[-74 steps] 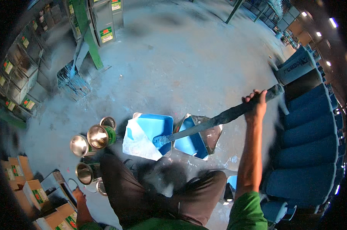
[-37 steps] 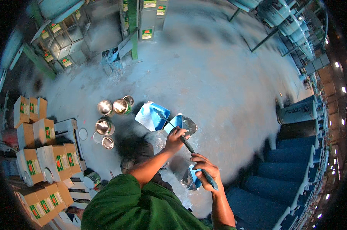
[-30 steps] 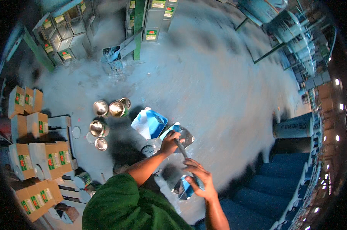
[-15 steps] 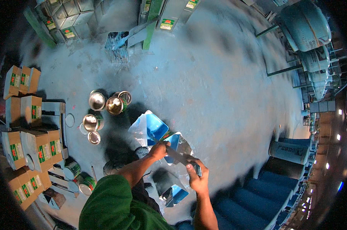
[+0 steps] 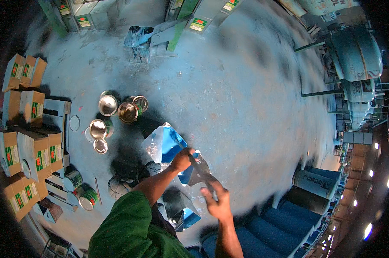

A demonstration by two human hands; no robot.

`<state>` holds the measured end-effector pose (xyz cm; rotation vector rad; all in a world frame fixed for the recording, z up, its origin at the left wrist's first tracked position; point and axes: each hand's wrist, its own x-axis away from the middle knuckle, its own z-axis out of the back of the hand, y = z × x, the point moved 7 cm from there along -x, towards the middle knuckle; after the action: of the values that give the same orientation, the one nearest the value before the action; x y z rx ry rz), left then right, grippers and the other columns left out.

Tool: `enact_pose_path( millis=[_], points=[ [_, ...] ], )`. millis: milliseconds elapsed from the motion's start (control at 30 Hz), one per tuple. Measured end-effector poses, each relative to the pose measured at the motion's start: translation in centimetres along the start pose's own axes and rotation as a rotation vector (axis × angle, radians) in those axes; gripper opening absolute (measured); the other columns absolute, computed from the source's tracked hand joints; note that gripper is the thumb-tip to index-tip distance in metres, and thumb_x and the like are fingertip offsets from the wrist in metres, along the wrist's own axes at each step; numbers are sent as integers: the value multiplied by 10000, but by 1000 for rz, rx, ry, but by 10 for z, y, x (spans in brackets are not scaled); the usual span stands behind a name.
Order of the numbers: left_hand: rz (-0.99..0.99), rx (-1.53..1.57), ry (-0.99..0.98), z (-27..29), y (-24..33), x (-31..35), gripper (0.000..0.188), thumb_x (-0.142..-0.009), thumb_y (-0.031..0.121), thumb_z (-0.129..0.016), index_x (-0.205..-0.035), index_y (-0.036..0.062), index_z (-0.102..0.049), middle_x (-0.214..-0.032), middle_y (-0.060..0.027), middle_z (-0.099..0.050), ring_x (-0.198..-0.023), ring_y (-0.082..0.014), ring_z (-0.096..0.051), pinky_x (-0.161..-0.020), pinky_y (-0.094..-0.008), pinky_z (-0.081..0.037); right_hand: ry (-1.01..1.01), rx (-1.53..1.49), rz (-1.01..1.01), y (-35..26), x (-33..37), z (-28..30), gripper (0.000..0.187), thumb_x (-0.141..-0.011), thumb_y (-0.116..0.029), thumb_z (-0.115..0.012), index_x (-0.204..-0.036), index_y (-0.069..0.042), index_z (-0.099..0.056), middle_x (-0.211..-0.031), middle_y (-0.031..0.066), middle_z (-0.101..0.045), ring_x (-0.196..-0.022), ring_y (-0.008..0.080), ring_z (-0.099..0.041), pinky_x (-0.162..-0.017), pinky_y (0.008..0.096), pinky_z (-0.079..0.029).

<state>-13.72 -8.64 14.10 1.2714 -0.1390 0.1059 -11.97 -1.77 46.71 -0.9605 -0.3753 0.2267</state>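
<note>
My left hand (image 5: pixel 181 160) is closed at the far end of a dark flat bar (image 5: pixel 203 170), beside an opened square metal tin (image 5: pixel 186 176). My right hand (image 5: pixel 219 202) is at the near end of the bar, thumb apart and fingers curled about it; motion blur hides the exact grip. Beyond the left hand another square tin (image 5: pixel 174 144) lies tilted, its blue inside showing and a silvery flap (image 5: pixel 153 146) on its left. A third tin (image 5: pixel 190 217), also blue inside, sits near my body.
Round metal cans (image 5: pixel 128 112) stand to the left on the blue-stained floor. Cardboard boxes (image 5: pixel 31 150) are stacked at the far left. A paint-smeared square tin (image 5: pixel 136 45) stands at the back. Blue drums (image 5: pixel 284 223) line the lower right; a drum rack (image 5: pixel 355 53) stands upper right.
The view has shifted. My right hand's thumb stands further out from its fingers, and the dark bar is tilted more steeply. My left hand keeps its place beside the tins.
</note>
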Motion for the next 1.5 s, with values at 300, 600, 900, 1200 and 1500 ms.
enact_pose_path(
  millis=[300,600,900,1200,1500],
  points=[
    [11,-154,-120,8,3,25,226,-735,74,-679,-944,72,-592,-891,-223,-647,-893,-436,-640,-743,-508,-506,93,-73,-169,15,1,19,277,-940,-198,-677,-1121,10,-652,-957,144,-719,-870,164,-642,-792,323,-507],
    [-87,-123,205,26,22,-23,384,-735,308,-804,-886,37,-577,-861,-182,-634,-856,-403,-613,-732,-478,-486,-55,-12,-76,-8,-9,4,312,-938,-201,-666,-1164,11,-635,-1166,178,-686,-1065,240,-642,-920,346,-482],
    [-55,-98,-38,12,17,36,354,-795,165,-731,-1096,60,-577,-1005,-200,-654,-979,-389,-637,-790,-478,-492,126,-74,-92,5,-6,18,285,-935,-199,-677,-1099,30,-634,-822,148,-686,-729,142,-583,-668,334,-499],
    [-269,-82,-127,25,92,0,850,-671,357,-861,-1363,8,-513,-1307,-246,-569,-1188,-396,-558,-1036,-443,-430,377,-33,-275,18,18,61,323,-1005,-243,-552,-1168,24,-633,-1170,141,-654,-1125,239,-568,-1032,368,-409],
    [-340,79,-36,49,123,17,799,-667,277,-862,-1317,20,-475,-1037,-160,-595,-1016,-328,-594,-899,-438,-483,117,118,-1,-48,24,33,358,-921,-243,-666,-1157,25,-637,-1147,218,-677,-1099,301,-637,-954,410,-478]
  ],
)
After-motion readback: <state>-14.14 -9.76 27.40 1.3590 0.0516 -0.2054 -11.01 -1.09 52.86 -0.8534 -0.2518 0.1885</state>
